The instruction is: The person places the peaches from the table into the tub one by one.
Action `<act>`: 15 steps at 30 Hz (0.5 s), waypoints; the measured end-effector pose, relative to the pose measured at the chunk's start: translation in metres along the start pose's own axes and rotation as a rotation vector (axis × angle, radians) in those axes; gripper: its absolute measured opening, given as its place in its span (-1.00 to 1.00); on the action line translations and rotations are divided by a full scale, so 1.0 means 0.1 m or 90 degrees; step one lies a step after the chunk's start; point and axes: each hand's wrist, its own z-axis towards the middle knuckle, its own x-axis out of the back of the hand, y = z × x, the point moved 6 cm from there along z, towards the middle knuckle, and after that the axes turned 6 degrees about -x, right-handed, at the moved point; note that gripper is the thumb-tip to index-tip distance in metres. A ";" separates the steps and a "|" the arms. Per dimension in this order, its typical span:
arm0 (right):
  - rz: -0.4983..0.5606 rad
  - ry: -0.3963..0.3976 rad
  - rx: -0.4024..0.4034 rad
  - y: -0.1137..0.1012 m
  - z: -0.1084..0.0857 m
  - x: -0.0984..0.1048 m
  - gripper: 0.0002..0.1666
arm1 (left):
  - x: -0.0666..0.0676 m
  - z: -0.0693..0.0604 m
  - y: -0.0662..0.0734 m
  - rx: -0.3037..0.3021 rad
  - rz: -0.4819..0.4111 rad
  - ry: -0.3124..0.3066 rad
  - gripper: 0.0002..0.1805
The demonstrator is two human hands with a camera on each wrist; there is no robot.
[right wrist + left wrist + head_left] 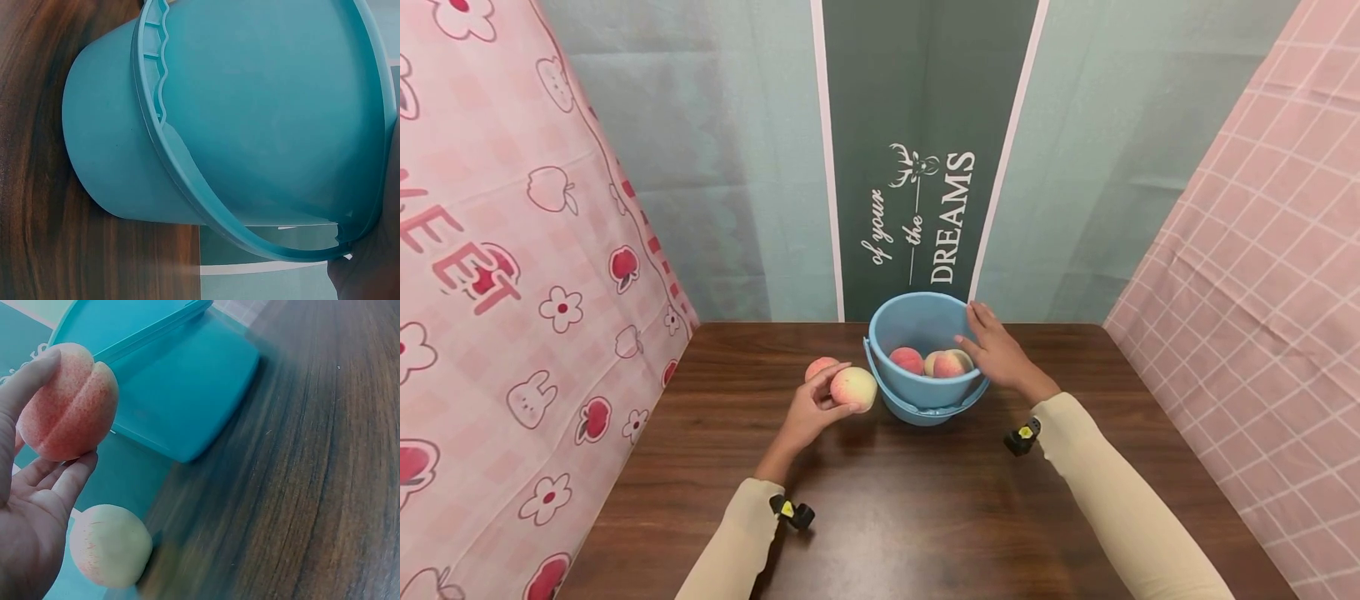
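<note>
A yellow-and-red peach [853, 389] is pinched between the thumb and fingers of my left hand [808, 414], raised just left of a blue bucket [925, 391]. The left wrist view shows the held peach [70, 403] from its red, creased side. Another peach [822, 367] sits on the table behind my left hand; it appears pale in the left wrist view [111, 545]. Several peaches [907, 360] lie inside the bucket. My right hand [1000, 352] rests on the bucket's right rim, its fingers fairly straight; only part of that hand [365, 269] shows in the right wrist view.
The bucket's handle [931, 412] hangs down at its front. Brown wooden table [910, 517] surrounds the bucket. A green and teal curtain [752, 167] hangs behind, with pink cloths [1247, 292] on both sides.
</note>
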 end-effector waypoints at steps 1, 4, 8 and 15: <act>0.000 0.000 0.000 0.00 0.00 0.00 -0.09 | 0.01 0.00 0.00 -0.002 0.000 0.002 -0.24; -0.003 0.001 0.000 0.00 0.01 0.00 -0.09 | 0.01 0.01 0.04 -0.008 -0.005 0.005 -0.25; -0.004 0.003 0.001 0.00 0.01 0.00 -0.10 | 0.03 0.01 0.08 -0.025 -0.016 0.009 -0.26; 0.001 0.001 0.000 0.00 0.01 0.00 -0.10 | 0.04 0.02 0.14 -0.047 -0.015 0.017 -0.26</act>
